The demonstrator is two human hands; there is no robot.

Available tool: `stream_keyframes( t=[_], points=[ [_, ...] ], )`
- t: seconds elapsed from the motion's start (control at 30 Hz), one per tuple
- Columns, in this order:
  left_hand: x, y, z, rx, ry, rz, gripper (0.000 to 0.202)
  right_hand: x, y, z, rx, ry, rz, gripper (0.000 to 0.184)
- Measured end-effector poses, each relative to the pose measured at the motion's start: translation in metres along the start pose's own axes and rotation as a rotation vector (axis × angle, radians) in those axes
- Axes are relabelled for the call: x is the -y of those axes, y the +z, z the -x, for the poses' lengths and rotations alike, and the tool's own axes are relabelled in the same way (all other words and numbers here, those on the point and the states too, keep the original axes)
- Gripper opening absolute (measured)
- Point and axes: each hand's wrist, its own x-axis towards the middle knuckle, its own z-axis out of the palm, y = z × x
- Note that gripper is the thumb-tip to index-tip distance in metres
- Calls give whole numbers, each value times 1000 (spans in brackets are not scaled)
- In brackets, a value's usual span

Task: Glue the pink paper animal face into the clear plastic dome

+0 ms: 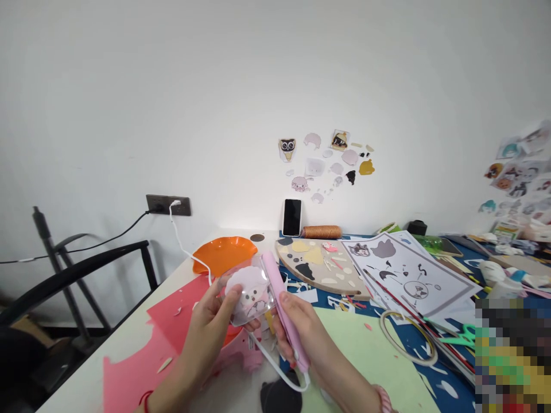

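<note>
My left hand (210, 321) pinches a clear plastic bag (236, 269) with a pale cartoon cut-out (252, 292) inside it, near the middle of the view. In my right hand (299, 327) is a slim pink corded flat iron (275, 281), fingers wrapped round its body. The bag's right edge meets the flat iron; I cannot tell whether it lies between the plates. A white cord (275, 367) runs from the lower end of the flat iron and loops left. Both hands are above the table, over paper scraps.
Red paper (176, 310) and an orange tray (226, 252) lie left. Behind stand a phone (292, 218), a thread spool (322, 232) and a board (318, 264) of cut pieces. Right are a printed sheet (413, 281), a tape roll (383, 332) and green scissors (465, 337). A wall socket (167, 205) holds plugs.
</note>
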Motion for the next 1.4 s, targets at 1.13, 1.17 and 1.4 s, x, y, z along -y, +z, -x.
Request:
stream_keyframes(
  t=[1.13, 1.17, 1.4],
  points=[
    [4, -6, -19, -69, -299, 51, 20, 2, 2, -2, -148, 146, 91, 43],
    [4, -7, -21, -54, -313, 51, 19, 2, 2, -3, -151, 153, 87, 44],
    [-6, -5, -43, 20, -371, -161, 26, 3, 5, -6, -216, 198, 47, 44]
  ],
)
